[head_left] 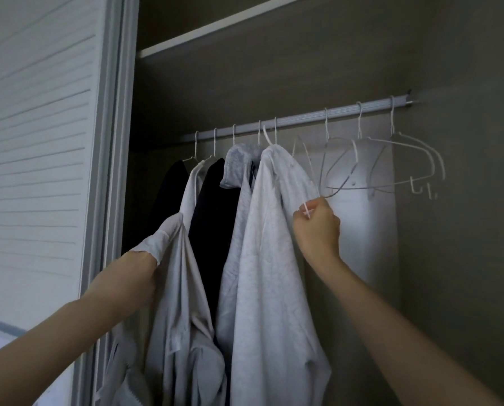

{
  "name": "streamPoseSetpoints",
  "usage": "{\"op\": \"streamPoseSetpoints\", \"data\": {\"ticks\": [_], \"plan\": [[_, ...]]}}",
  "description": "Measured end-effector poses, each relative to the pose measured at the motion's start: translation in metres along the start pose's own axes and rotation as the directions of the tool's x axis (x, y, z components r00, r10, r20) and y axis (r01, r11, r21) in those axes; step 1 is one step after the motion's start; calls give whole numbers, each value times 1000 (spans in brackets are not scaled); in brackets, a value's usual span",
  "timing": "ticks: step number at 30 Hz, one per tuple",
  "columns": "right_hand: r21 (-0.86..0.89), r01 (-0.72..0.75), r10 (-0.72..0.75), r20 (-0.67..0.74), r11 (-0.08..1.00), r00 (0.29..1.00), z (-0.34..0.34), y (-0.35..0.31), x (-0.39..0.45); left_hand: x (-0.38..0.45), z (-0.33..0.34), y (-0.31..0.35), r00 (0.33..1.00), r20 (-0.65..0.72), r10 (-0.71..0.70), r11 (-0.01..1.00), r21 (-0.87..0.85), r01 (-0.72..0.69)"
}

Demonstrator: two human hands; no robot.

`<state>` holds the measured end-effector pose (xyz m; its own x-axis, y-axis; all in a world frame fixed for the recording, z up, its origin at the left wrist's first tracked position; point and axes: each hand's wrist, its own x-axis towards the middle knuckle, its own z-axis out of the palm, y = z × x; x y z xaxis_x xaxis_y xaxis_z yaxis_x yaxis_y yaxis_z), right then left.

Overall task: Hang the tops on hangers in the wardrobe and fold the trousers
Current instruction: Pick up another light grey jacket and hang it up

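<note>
Five tops (262,230) already hang on the rail's (303,117) left half, while the right hand (318,222) pinches an empty hanger (309,174) and the left hand (152,259), cloth-hidden, lifts another shirt (180,303) beside them.

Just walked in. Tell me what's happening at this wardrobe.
A person is hanging tops in the wardrobe. The right hand pinches the end of a white wire hanger beside a white top already on the rail. The left hand is hidden under a pale shirt it holds up, not yet on a hanger. Several tops, two of them dark, hang to the left, and empty hangers wait on the right of the rail.
</note>
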<state>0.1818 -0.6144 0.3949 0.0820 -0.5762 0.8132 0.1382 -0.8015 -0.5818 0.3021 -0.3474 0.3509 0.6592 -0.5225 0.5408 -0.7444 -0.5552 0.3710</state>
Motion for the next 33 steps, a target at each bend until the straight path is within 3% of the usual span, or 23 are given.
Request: {"op": "streamPoseSetpoints", "data": {"ticks": [2, 4, 5, 8, 12, 15, 18, 20, 22, 25, 30, 33], "plan": [[19, -27, 25, 118, 999, 993, -4, -6, -10, -2, 1, -4, 998, -67, 16, 998, -66, -20], [-13, -37, 39, 180, 999, 983, -7, -13, -17, -3, 1, -7, 994, -56, -89, 975, -210, 76], [-33, -28, 34, 176, 999, 984, -8, -18, -22, -7, 1, -7, 987, 6, -160, 930, -333, 153], [-43, 16, -10, 135, 999, 991, -22, -29, -47, -22, -6, -10, 917, 268, -296, 655, -642, 399], [3, 108, -107, 198, 994, 974, -52, -58, -101, -52, -21, -12, 864, 419, -278, 467, -727, 503], [76, 74, -93, 281, 994, 955, -74, -80, -140, -69, -29, -17, 859, 437, -266, 385, -769, 510], [56, 45, -63, 380, 997, 923, -96, -98, -171, -84, -33, -24, 875, 417, -244, 372, -794, 482], [68, -19, -19, 512, 997, 859, -110, -110, -195, -98, -35, -29, 877, 420, -233, 362, -800, 479], [96, -205, 100, 630, 974, 770, -124, -114, -211, -108, -33, -33, 876, 417, -244, 374, -793, 482], [-24, -436, 317, 723, 899, 614, -147, -119, -222, -127, -30, -36, 871, 384, -307, 422, -765, 486], [-178, -513, 428, 799, 840, 422, -163, -129, -235, -147, -28, -33, 895, 349, -278, 537, -716, 446], [-221, -528, 463, 798, 820, 385, -152, -137, -250, -158, -23, -13, 910, 378, -169, 618, -679, 397]]}}
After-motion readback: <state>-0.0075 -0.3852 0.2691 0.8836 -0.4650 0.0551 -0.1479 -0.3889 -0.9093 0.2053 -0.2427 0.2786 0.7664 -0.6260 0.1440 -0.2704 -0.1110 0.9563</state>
